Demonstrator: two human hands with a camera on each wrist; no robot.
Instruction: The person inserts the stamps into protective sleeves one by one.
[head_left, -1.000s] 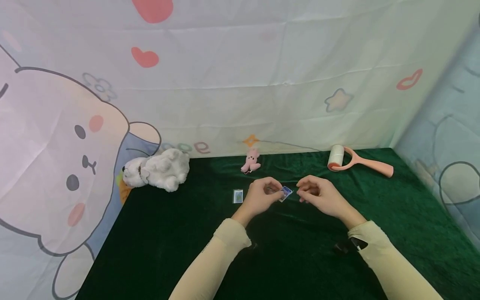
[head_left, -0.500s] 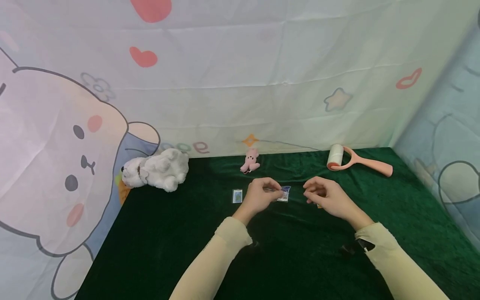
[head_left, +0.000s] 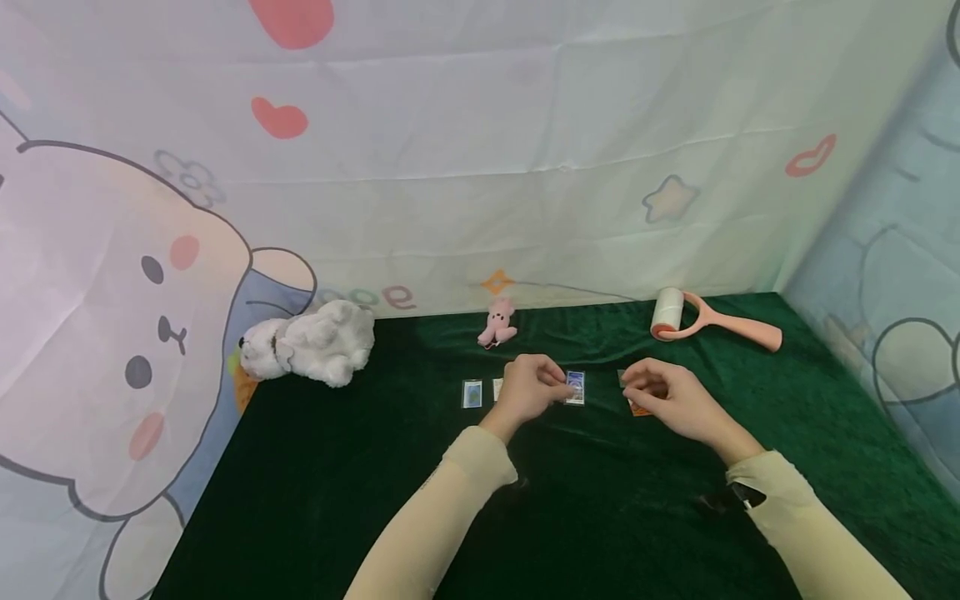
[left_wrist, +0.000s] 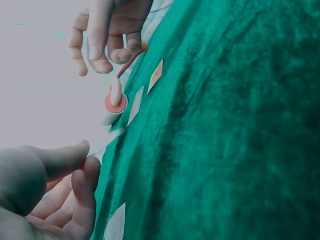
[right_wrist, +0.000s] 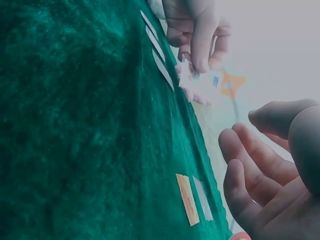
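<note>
My left hand pinches a small purple-blue card between thumb and fingertips, and in the right wrist view this card hangs above the cloth. My right hand holds nothing; the right wrist view shows its thumb apart from bent, loose fingers. Under the right hand lie an orange card and a pale card, side by side. To the left of my left hand lies a blue-green card, with a pale one partly hidden by that hand. The right wrist view shows a third card there.
A pink plush toy sits behind the cards. At the back right lies a lint roller with a pink handle. A white plush animal lies at the left edge of the green cloth, and a printed curtain hangs behind.
My right hand has moved right, and the orange card beneath it has come into sight. My left hand has shifted slightly right, uncovering a pale card; its held card has turned from tilted to upright.
</note>
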